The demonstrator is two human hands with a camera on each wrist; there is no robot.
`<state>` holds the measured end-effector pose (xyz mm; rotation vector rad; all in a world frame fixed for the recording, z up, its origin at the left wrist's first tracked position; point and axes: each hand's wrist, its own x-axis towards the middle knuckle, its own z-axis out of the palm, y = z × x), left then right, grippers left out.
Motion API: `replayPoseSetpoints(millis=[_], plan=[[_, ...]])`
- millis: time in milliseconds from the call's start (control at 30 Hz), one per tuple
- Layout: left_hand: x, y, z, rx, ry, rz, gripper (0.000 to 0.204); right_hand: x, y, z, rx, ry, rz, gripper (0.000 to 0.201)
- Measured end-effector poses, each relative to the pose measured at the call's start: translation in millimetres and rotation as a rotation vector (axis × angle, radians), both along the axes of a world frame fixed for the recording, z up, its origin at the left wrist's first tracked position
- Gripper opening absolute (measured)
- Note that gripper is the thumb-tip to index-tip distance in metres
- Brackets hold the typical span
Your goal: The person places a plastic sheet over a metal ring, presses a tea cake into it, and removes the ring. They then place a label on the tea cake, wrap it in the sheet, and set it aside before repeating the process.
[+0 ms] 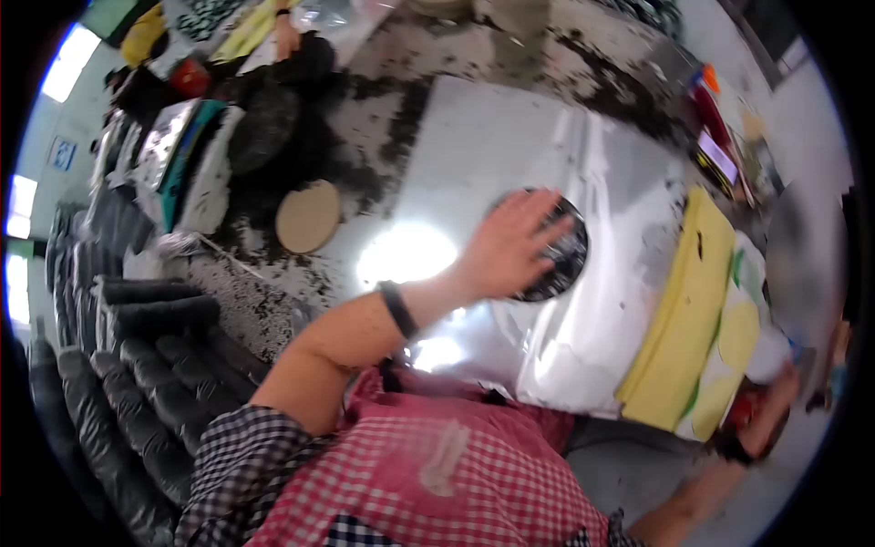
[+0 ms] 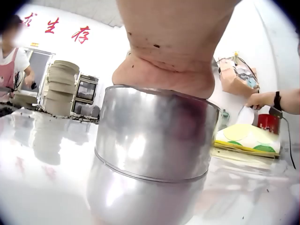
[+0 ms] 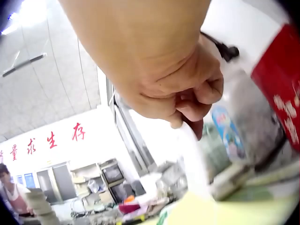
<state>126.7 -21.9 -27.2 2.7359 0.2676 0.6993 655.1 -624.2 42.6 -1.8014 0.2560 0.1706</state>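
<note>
Fingers spread, my left hand point(image 1: 515, 251) rests on the dark top point(image 1: 570, 251) of a round metal cylinder, which stands on a shiny metal sheet point(image 1: 474, 137). From the left wrist view, the heel of that hand point(image 2: 164, 75) lies on the rim of the cylinder point(image 2: 154, 133). My right hand point(image 1: 770, 410) is far off at the right, beside yellow and white sheets point(image 1: 679, 310). In the right wrist view its curled fingers point(image 3: 192, 101) pinch a blurred white thing point(image 3: 194, 164); what it is I cannot tell.
A round tan disc point(image 1: 308, 217) lies left of the metal sheet, among dark crumbs. Black-wrapped rolls point(image 1: 137, 392) are stacked at the left. A red container point(image 2: 268, 123) stands behind the yellow sheets. Another person's hand point(image 1: 285, 41) shows at the table's far side.
</note>
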Motion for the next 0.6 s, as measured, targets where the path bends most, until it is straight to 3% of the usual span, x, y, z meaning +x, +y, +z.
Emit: replayPoseSetpoints(millis=[67, 100, 133, 167, 233, 267, 333, 367, 400, 467, 567, 600], plan=[[-2.3, 8.0, 2.7, -0.025, -0.017, 0.012, 0.079, 30.5, -64.8, 54.7, -0.848, -0.453, 0.194, 0.041], [-1.8, 9.2, 2.6, -0.071, -0.019, 0.017, 0.079, -6.4, -54.4, 83.0, -0.68, -0.431, 0.079, 0.04], [2.2, 1.5, -0.6, -0.139, -0.02, 0.003, 0.08, -44.4, -31.8, 96.7, -1.036, -0.741, 0.143, 0.041], [2.2, 2.9, 1.3, -0.166, 0.011, -0.012, 0.079, -71.0, -1.4, 99.5, -0.987, -0.812, 0.194, 0.041], [-1.1, 8.9, -3.7, -0.199, -0.017, -0.034, 0.077, -116.3, 72.4, 77.2, -0.664, -0.7, 0.341, 0.043], [-1.2, 4.5, 13.1, -0.204, 0.064, 0.019, 0.077, -138.4, 104.7, 63.7, -0.578, -0.662, 0.392, 0.044], [-0.6, 9.2, 17.1, -0.122, 0.161, -0.018, 0.081, -191.2, 184.6, 74.4, -0.723, -0.277, 0.351, 0.077], [-0.1, 8.7, 17.0, -0.084, 0.206, -0.011, 0.079, -183.9, 171.7, 40.5, -0.709, -0.49, 0.289, 0.094], [0.7, 8.4, 21.1, -0.076, 0.24, -0.019, 0.078, -187.0, 169.4, 35.3, -0.927, -0.508, 0.323, 0.106], [-1.6, 6.5, 21.4, -0.04, 0.225, -0.028, 0.078, -185.6, 159.9, -6.0, -0.839, -0.557, 0.389, 0.118], [-0.5, 5.6, 22.2, -0.04, 0.214, -0.034, 0.077, -201.5, 196.8, -30.8, -1.249, -0.475, 0.5, 0.121], [1.9, 5.3, 20.0, -0.044, 0.213, -0.034, 0.077, -193.3, 201.6, -41.4, -1.325, -0.428, 0.486, 0.086]])
